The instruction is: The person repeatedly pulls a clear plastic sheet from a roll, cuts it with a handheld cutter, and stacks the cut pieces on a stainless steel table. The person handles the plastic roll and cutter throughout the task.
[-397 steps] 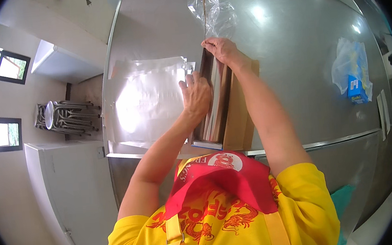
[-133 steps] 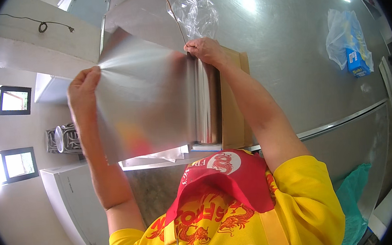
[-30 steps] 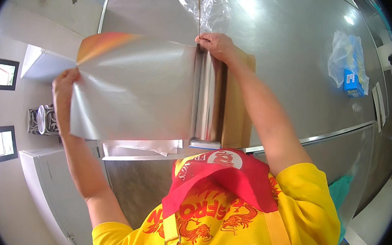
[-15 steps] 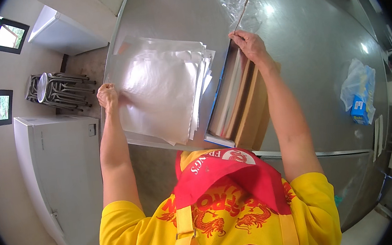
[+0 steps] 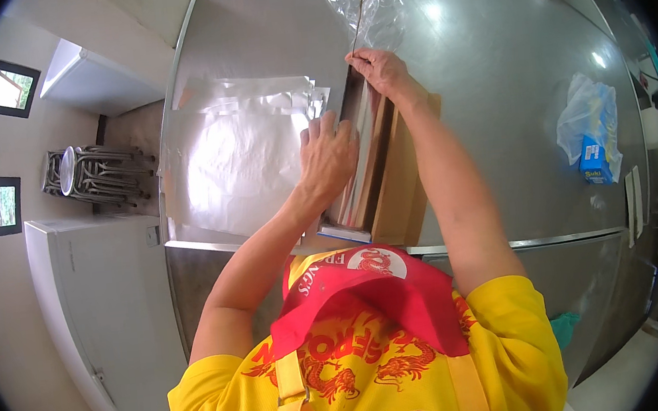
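A stack of silvery, foil-like sheets lies on the steel table. My left hand is palm down over the stack's right edge and the near side of a long open box, its fingers stretched out and holding nothing visible. Inside the box runs a long roll, partly hidden by that hand. At the box's far end my right hand pinches the lower end of a thin brown strip. The strip runs up past the top of the picture.
Crumpled clear plastic lies beyond my right hand. A brown cardboard flap flanks the box. Farther right sits a blue carton in a thin plastic bag. Stacked metal stools and a white chest stand left of the table.
My left hand has left the sheets' left edge and crossed to their right edge, its fingers opening out. The brown strip has swung left with my right hand. The whole view has shifted slightly.
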The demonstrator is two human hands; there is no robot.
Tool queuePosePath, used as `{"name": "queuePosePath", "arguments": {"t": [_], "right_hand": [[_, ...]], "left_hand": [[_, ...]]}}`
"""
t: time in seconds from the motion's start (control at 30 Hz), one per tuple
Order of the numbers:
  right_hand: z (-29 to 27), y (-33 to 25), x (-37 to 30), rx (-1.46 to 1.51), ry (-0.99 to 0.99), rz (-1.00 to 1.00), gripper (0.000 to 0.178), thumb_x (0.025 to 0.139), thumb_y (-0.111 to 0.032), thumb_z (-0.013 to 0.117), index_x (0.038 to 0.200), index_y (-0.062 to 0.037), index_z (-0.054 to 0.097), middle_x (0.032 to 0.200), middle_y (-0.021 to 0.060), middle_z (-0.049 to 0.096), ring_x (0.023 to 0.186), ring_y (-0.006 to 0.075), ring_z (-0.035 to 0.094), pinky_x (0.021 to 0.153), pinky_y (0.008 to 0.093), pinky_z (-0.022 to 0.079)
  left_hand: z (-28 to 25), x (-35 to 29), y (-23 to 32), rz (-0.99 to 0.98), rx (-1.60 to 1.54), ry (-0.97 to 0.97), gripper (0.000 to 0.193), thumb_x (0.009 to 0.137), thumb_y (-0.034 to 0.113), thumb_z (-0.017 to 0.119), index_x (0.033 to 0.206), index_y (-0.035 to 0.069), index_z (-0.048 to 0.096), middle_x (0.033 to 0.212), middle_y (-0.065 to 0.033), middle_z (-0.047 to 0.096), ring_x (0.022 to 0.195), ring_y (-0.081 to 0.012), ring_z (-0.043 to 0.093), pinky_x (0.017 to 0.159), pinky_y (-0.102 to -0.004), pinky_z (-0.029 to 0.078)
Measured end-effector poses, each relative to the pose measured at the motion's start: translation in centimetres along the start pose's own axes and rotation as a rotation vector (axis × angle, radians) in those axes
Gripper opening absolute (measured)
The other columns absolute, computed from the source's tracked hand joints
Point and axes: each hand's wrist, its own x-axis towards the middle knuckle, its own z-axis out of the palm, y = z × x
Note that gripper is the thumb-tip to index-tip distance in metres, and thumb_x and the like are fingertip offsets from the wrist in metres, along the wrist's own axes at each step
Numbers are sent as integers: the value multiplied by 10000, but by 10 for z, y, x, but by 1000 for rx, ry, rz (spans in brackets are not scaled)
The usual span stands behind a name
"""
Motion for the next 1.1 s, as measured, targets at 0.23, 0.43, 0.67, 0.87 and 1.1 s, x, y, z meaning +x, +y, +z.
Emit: {"name": "queuePosePath", "arguments": {"t": [0.23,0.43,0.67,0.87,1.1], "right_hand": [[0,-1,1,19,27,-41,314,984,-431,656,1150,-186,762,1090,97,763,1009,306,721,897,407,558],[0,1,-1,-13,15,-27,311,1001,-435,629,1144,-195,765,1067,88,769,990,301,723,894,426,561],[0,-1,-3,18,93,-109,311,994,-429,631,1112,-174,766,1009,95,769,950,329,718,867,438,560],[-5,-3,-7,45,43,-83,315,992,-425,598,1062,-164,759,954,126,747,900,350,698,811,470,538],[-4,-3,-7,22,58,-78,305,994,-416,578,1085,-189,760,981,112,747,935,336,699,818,464,539]], "left_hand": [[31,24,0,2,307,0,225,892,161,639,1039,-9,657,1231,-182,554,1129,-359,537,905,-524,433],[37,30,6,-50,407,-59,252,879,158,647,1055,-18,688,1259,-187,560,1193,-383,515,948,-562,412],[45,45,-3,-187,130,-6,246,888,137,608,1015,-57,689,1264,-232,573,1192,-408,519,964,-582,421],[-50,65,-31,-512,-459,81,270,895,220,669,945,-42,712,891,-184,730,821,-240,691,798,-359,546],[-201,92,-59,-475,-635,156,193,950,187,700,1000,5,744,853,-16,698,744,-100,620,709,-275,518]]}}
